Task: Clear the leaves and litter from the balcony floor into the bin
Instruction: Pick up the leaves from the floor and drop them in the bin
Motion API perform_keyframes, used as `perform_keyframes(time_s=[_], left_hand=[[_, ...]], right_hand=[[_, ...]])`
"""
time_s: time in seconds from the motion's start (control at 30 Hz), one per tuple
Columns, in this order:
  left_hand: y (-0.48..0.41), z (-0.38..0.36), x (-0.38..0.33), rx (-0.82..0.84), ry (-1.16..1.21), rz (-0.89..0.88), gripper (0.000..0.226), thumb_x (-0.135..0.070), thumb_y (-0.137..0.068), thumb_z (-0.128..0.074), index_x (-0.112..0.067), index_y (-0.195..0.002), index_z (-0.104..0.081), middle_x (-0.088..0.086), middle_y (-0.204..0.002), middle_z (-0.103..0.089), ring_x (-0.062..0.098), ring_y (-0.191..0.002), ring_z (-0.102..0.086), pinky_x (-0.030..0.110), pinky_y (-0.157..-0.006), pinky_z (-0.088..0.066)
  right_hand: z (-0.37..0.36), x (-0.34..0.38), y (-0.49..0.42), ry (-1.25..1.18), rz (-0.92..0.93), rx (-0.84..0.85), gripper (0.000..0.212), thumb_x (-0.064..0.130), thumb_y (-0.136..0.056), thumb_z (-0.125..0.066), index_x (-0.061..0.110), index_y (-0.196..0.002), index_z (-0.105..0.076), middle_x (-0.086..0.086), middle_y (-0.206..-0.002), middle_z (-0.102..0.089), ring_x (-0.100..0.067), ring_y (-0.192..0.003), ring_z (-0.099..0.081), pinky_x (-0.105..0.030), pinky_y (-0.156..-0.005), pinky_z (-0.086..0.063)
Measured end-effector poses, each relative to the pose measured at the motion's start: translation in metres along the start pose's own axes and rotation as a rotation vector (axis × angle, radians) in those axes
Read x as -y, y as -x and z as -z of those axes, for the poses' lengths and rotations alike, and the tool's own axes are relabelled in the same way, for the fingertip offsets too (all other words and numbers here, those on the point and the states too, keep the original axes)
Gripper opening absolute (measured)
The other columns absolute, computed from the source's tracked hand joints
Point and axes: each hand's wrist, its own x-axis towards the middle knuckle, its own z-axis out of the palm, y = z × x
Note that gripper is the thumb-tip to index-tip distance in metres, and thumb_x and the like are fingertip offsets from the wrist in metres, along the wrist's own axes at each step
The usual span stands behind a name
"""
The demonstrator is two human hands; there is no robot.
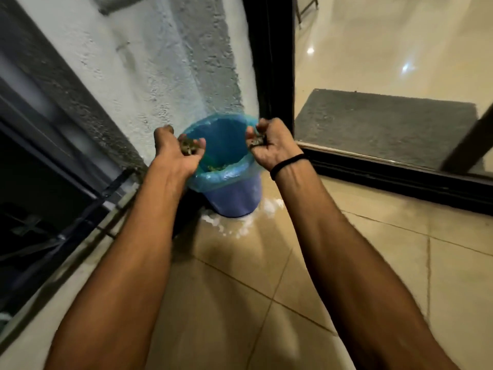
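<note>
The person's left forearm [128,263] and right forearm [354,249] are both bare from the lower edge of the view up to the wrists, lean in build, with faint lengthwise lines of tendon and vein showing near the wrists. A thin black band [287,163], much like an elastic hair tie, circles the right wrist snugly just below the right hand [269,152] and looks a little thicker at its inner end. The left hand [174,156] and its wrist are bare, and the fingers of both hands are slightly blurred.
</note>
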Motion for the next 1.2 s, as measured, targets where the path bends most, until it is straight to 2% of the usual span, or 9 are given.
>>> perform_keyframes(time_s=[0.07, 0.17, 0.27, 0.37, 0.4, 0.53, 0.67, 0.83, 1.2], left_hand=[[-0.004, -0.002, -0.004, 0.065, -0.098, 0.028, 0.050, -0.047, -0.101, -0.037, -0.001, -0.104, -0.055, 0.016, -0.099, -0.059, 0.034, -0.091, -0.057, 0.054, -0.096, -0.046], [0.005, -0.009, -0.004, 0.146, -0.245, 0.069, 0.073, -0.069, -0.097, -0.030, -0.001, -0.097, -0.058, 0.019, -0.089, -0.065, 0.035, -0.082, -0.061, 0.050, -0.077, -0.050], [0.010, -0.015, -0.004, 0.188, -0.338, 0.080, 0.075, -0.076, -0.094, -0.026, -0.007, -0.087, -0.053, 0.014, -0.088, -0.062, 0.032, -0.079, -0.060, 0.042, -0.063, -0.045], [0.008, -0.016, -0.004, 0.169, -0.350, 0.050, 0.075, -0.078, -0.093, -0.028, -0.006, -0.097, -0.049, 0.019, -0.120, -0.052, 0.039, -0.114, -0.053, 0.048, -0.071, -0.044], [0.007, -0.016, -0.003, 0.161, -0.360, 0.026, 0.075, -0.078, -0.093, -0.029, -0.007, -0.108, -0.050, 0.020, -0.129, -0.049, 0.042, -0.126, -0.048, 0.050, -0.079, -0.043], [0.012, -0.022, 0.008, 0.220, -0.320, -0.064, 0.073, -0.070, -0.098, -0.030, -0.009, -0.124, -0.061, 0.016, -0.125, -0.062, 0.033, -0.121, -0.057, 0.045, -0.100, -0.048], [0.040, -0.051, 0.041, 0.280, -0.336, -0.119, 0.063, -0.063, -0.101, -0.030, -0.014, -0.098, -0.069, 0.006, -0.099, -0.072, 0.021, -0.090, -0.065, 0.032, -0.082, -0.052], [0.093, -0.104, 0.116, 0.429, -0.408, -0.078, 0.056, -0.058, -0.103, -0.033, -0.018, -0.087, -0.068, 0.000, -0.079, -0.068, 0.014, -0.068, -0.060, 0.027, -0.066, -0.049], [0.290, -0.212, 0.320, 0.948, -0.779, -0.194, 0.041, -0.038, -0.107, -0.039, -0.013, -0.089, -0.067, 0.007, -0.080, -0.065, 0.013, -0.064, -0.056, 0.027, -0.057, -0.044]], right_hand=[[-0.017, -0.008, -0.009, 0.076, -0.052, 0.120, 0.040, 0.045, -0.098, -0.043, 0.009, -0.090, -0.059, -0.013, -0.091, -0.060, -0.024, -0.066, -0.055, -0.025, -0.060, -0.043], [-0.021, -0.020, -0.020, 0.136, -0.138, 0.278, 0.091, 0.081, -0.076, -0.047, 0.007, -0.126, -0.064, -0.022, -0.122, -0.065, -0.040, -0.107, -0.066, -0.061, -0.095, -0.048], [-0.012, -0.016, -0.011, 0.097, -0.140, 0.329, 0.100, 0.085, -0.077, -0.043, 0.008, -0.140, -0.053, -0.023, -0.137, -0.056, -0.039, -0.125, -0.055, -0.055, -0.104, -0.044], [0.002, -0.004, 0.005, 0.028, -0.110, 0.272, 0.100, 0.072, -0.088, -0.045, 0.004, -0.155, -0.016, -0.027, -0.158, -0.018, -0.039, -0.148, -0.019, -0.052, -0.118, -0.024], [0.005, 0.001, 0.009, -0.029, -0.076, 0.283, 0.088, 0.060, -0.094, -0.047, 0.001, -0.153, -0.021, -0.030, -0.155, -0.024, -0.041, -0.146, -0.024, -0.051, -0.118, -0.026], [0.022, 0.023, 0.032, -0.130, 0.097, 0.219, 0.026, 0.014, -0.103, -0.042, -0.003, -0.115, -0.058, -0.021, -0.105, -0.065, -0.031, -0.103, -0.066, -0.038, -0.098, -0.053], [0.050, 0.044, 0.057, -0.090, 0.174, 0.123, 0.021, 0.008, -0.101, -0.043, 0.000, -0.100, -0.062, -0.013, -0.086, -0.068, -0.021, -0.078, -0.067, -0.029, -0.075, -0.059], [0.103, 0.075, 0.096, -0.089, 0.271, -0.012, 0.018, 0.007, -0.099, -0.045, 0.002, -0.091, -0.061, -0.010, -0.083, -0.063, -0.018, -0.078, -0.063, -0.028, -0.083, -0.055], [0.329, 0.196, 0.292, 0.157, 0.763, -0.664, 0.011, -0.001, -0.092, -0.054, 0.005, -0.086, -0.060, -0.010, -0.069, -0.054, -0.016, -0.055, -0.051, -0.024, -0.050, -0.044]])
